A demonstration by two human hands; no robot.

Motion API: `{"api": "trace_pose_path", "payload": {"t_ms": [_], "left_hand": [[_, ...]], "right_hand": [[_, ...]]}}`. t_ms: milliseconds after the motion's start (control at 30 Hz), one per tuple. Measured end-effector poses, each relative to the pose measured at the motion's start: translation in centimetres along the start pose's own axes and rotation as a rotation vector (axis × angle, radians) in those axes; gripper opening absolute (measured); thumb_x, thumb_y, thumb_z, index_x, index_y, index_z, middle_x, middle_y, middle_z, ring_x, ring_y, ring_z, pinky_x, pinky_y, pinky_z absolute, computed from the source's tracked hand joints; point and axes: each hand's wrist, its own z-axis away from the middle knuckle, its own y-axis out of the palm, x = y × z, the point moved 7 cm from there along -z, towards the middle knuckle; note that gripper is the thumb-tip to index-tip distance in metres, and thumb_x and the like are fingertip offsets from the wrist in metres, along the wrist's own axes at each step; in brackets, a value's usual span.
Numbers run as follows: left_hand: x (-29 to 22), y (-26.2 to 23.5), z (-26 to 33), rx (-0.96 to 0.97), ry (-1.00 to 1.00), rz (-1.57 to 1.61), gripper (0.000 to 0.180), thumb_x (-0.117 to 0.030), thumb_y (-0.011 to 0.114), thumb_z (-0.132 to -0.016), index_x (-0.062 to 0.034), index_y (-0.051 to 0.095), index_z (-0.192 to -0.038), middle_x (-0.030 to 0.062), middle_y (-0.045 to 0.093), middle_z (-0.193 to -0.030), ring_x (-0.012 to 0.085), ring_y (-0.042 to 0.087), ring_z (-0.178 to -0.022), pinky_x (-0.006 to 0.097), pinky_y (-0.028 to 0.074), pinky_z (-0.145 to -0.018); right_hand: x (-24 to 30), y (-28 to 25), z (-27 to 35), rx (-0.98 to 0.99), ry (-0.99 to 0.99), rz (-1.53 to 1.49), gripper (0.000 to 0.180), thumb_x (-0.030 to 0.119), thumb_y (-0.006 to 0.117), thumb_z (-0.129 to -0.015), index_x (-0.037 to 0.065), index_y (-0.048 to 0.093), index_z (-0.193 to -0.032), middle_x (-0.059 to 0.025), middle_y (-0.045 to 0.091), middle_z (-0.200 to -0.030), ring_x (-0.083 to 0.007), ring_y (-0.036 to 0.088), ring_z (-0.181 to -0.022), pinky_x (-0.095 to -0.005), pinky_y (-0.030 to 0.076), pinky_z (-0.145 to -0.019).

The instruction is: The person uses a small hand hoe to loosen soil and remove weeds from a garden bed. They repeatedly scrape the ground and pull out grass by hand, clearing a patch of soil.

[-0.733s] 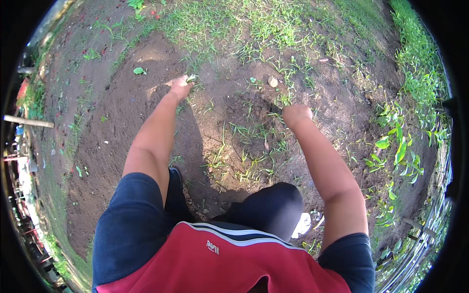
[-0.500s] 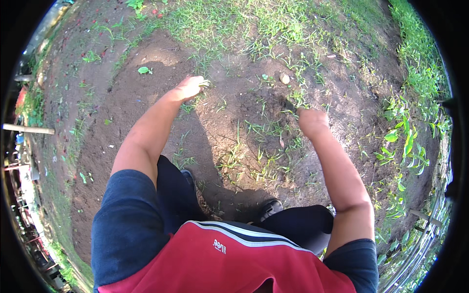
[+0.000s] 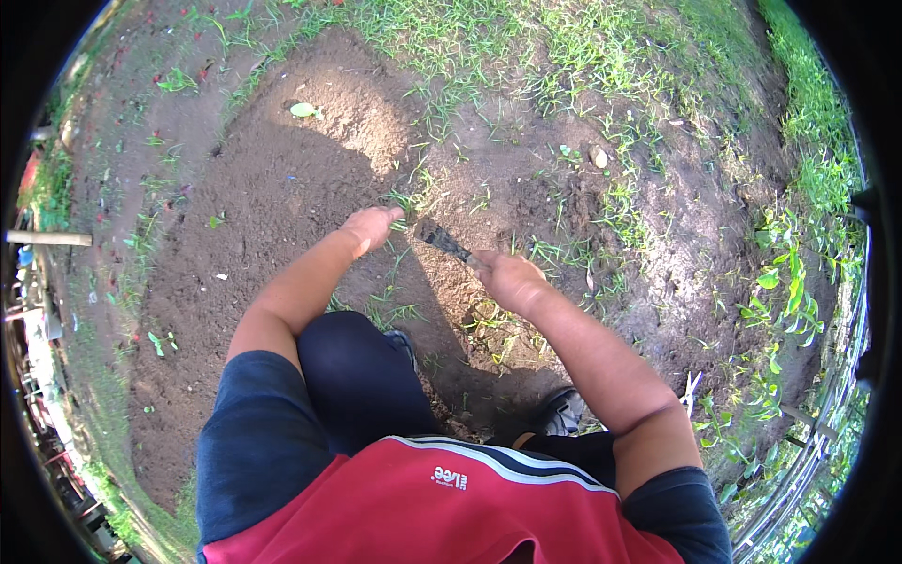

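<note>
Green grass (image 3: 399, 225) pinched in left hand (image 3: 370, 228) | dark tool (image 3: 445, 242) clenched in right hand (image 3: 510, 279)

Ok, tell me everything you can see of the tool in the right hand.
The tool is dark and narrow, its flat-looking, perhaps metal blade browned toward the tip, as if by soil. The right hand grips the other end, hiding most of it. The blade slants toward the left hand; whether its tip touches the ground is unclear.
</note>
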Motion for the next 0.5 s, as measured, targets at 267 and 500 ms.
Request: {"api": "trace_pose_path", "payload": {"t_ms": [267,500], "left_hand": [[0.1,3.2,-3.3,-0.01,-0.013,-0.284,0.052,-0.006,0.041,-0.088,-0.0015,0.031,-0.138,0.0175,0.056,-0.116,0.0284,0.055,-0.108,0.04,0.046,-0.09],[1.1,3.4,-6.0,-0.006,-0.103,-0.324,0.042,-0.011,0.043,-0.088,0.0013,0.043,-0.128,0.0163,0.057,-0.112,0.0303,0.057,-0.105,0.04,0.046,-0.089]], "right_hand": [[2.6,1.3,0.3,-0.047,0.094,-0.099,0.041,0.033,0.045,-0.094,0.022,0.044,-0.133,-0.0171,0.06,-0.114,-0.0336,0.058,-0.105,-0.0418,0.045,-0.091],[2.4,1.7,0.0,-0.121,0.097,-0.032,0.044,0.035,0.047,-0.094,0.018,0.043,-0.134,-0.0172,0.063,-0.109,-0.0312,0.064,-0.091,-0.0405,0.05,-0.083]]}}
